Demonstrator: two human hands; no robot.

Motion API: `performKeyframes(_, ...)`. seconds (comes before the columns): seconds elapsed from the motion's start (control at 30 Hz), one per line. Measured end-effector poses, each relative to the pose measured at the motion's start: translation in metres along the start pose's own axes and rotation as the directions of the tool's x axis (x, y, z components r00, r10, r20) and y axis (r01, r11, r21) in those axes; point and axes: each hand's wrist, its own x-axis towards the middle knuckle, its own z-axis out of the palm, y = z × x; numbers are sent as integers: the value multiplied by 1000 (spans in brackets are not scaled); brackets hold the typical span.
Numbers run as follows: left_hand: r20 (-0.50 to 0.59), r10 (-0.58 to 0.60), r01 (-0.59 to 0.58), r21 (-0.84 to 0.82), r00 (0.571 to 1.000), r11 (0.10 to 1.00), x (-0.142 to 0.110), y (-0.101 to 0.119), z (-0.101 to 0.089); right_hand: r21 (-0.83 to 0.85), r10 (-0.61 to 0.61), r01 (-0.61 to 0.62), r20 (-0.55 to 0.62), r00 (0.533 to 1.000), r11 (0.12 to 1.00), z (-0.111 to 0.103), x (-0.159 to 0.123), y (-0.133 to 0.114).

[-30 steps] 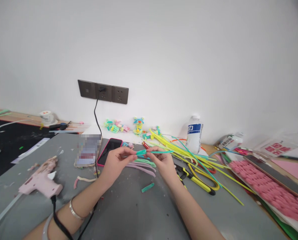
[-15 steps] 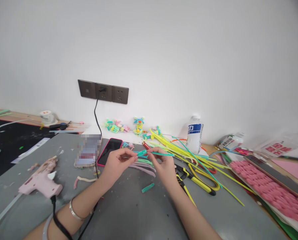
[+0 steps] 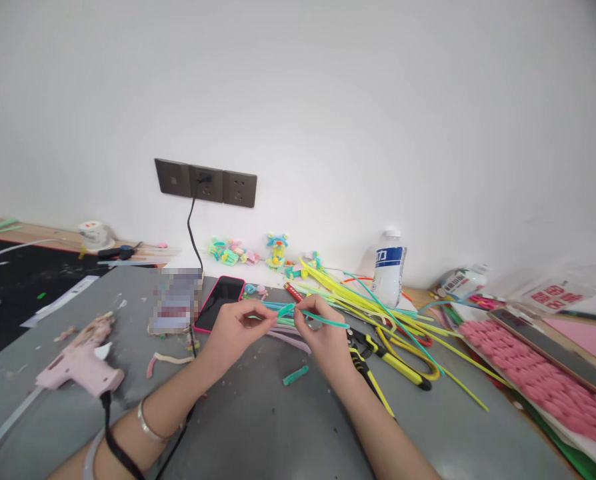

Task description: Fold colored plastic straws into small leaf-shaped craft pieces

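Standing bottle: the white bottle (image 3: pixel 387 288) has a blue band with big white writing; one sign looks like 力, but the rest bends out of sight.
Lying bottle: the bottle on its side (image 3: pixel 462 283) has dark signs and stripes on its label, too small to read.
Clear plastic: the see-through plastic (image 3: pixel 578 283) has big red signs, too blurry to read.
Red stick: the little red stick (image 3: pixel 293 292) has tiny pale marks I can't read.
Phone: squares hide the screen of the phone (image 3: pixel 178 300).

It's a craft workspace: pipe cleaners (image 3: pixel 332 323), glue gun (image 3: pixel 81 368).
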Motion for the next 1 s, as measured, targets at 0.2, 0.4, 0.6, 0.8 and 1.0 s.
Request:
performKeyframes(0.2, 31, 36, -39, 79, 999, 996, -1, 2, 1, -172, -85, 80, -24, 996, 982, 0, -4, 1)
performKeyframes(0.4, -20, -10, 12, 81, 1000, 997, 0, 0, 3, -146, -74, 76, 16, 997, 986, -4, 0, 3)
performKeyframes(0.6, 77, -143, 132, 132, 987, 983, 4, -5, -1, -28, 64, -60, 172, 983, 998, -9, 9, 11)
performKeyframes(0.8, 322, -357, 367, 31, 877, 930, 3, -5, 3, 62, 88, -110, 287, 954, 992, -10, 11, 14)
performKeyframes(1.0, 386, -296, 226, 216, 874, 950, 2, 3, 1, 85, 105, -138, 312, 944, 987, -11, 13, 9)
